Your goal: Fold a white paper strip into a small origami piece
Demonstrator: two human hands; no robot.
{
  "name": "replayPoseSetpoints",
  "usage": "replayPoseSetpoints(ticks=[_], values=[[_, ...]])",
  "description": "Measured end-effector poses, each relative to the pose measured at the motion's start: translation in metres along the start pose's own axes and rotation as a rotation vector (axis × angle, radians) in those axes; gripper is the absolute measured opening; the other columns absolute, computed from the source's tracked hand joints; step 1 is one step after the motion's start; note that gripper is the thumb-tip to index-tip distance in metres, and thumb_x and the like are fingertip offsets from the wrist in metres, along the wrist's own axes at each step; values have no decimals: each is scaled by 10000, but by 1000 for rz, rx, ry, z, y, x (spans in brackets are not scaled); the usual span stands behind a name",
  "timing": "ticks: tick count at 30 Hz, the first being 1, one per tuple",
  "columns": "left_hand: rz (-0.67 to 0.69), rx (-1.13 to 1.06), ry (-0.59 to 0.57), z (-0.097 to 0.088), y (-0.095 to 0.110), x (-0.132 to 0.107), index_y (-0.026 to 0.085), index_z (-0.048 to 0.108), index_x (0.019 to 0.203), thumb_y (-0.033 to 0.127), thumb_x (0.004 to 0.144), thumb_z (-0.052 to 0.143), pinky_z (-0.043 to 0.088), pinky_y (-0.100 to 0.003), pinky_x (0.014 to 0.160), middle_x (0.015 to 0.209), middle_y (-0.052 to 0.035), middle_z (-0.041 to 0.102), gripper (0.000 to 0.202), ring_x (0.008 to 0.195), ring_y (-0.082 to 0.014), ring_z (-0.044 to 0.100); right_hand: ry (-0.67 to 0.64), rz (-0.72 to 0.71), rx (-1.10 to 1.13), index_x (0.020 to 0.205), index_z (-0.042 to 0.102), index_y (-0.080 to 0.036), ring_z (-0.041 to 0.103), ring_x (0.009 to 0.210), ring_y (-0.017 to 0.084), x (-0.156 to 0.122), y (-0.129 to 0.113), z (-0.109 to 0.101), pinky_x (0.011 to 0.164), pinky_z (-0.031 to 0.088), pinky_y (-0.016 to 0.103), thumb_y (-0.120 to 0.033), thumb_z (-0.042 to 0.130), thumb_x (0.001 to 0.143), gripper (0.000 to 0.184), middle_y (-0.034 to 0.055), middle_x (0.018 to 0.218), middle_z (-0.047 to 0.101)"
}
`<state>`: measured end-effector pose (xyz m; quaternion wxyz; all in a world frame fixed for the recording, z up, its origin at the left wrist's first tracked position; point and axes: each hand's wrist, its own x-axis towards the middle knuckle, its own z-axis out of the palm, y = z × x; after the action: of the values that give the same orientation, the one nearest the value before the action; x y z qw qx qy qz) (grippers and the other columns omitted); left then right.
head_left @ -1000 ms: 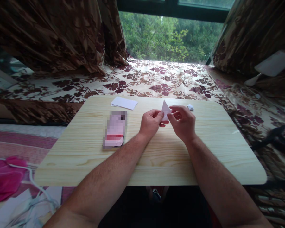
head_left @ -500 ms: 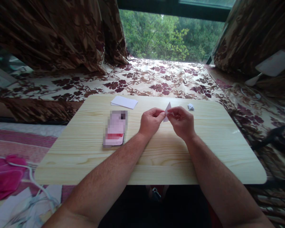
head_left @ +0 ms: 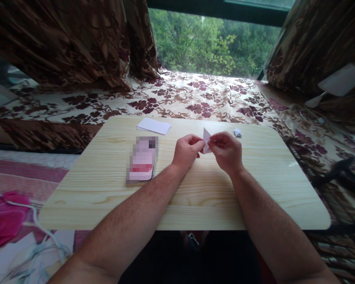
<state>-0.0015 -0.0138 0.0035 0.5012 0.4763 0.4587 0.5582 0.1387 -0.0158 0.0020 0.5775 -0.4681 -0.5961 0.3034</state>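
Observation:
Between my two hands, above the wooden table point(head_left: 130, 211), is a small piece of folded white paper point(head_left: 206, 136) with a pointed tip facing up. My left hand point(head_left: 187, 150) pinches its left side between thumb and fingers. From the other side, my right hand point(head_left: 227, 152) grips the paper with thumb and fingertips. Fingers hide part of its lower folds. A small folded white paper shape point(head_left: 237, 133) lies on the table just beyond my right hand.
At the table's far left lies a stack of white paper slips point(head_left: 154, 126). A blurred pink phone point(head_left: 142, 159) rests nearer, left of my forearm. Behind the table stretches a flowered cloth ledge point(head_left: 201, 98). A white cable point(head_left: 35, 215) and pink cloth point(head_left: 7, 221) lie at lower left.
The folded paper has turned, its tip now leaning further left. Both hands keep hold of it in nearly the same place. The view has shifted slightly.

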Motion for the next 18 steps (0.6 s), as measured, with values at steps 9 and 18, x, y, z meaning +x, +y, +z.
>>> replayPoseSetpoints(ticks=[9,18], values=[[30,28,21,-2,-4,1,142,686,709,235,704,687,460,-219,423,579,-11,656,93,488,-116,564,6,-68,-43,842,677,-222,676,654,163,-1,3,0,629,564,295,-241,723,767,90,2,756,708],[69,34,44,-2,-5,1,149,671,673,250,712,688,458,-218,466,561,2,639,110,486,-108,554,4,-161,-101,847,688,-220,663,625,146,-2,-1,-1,569,530,262,-198,701,784,68,-9,733,700]])
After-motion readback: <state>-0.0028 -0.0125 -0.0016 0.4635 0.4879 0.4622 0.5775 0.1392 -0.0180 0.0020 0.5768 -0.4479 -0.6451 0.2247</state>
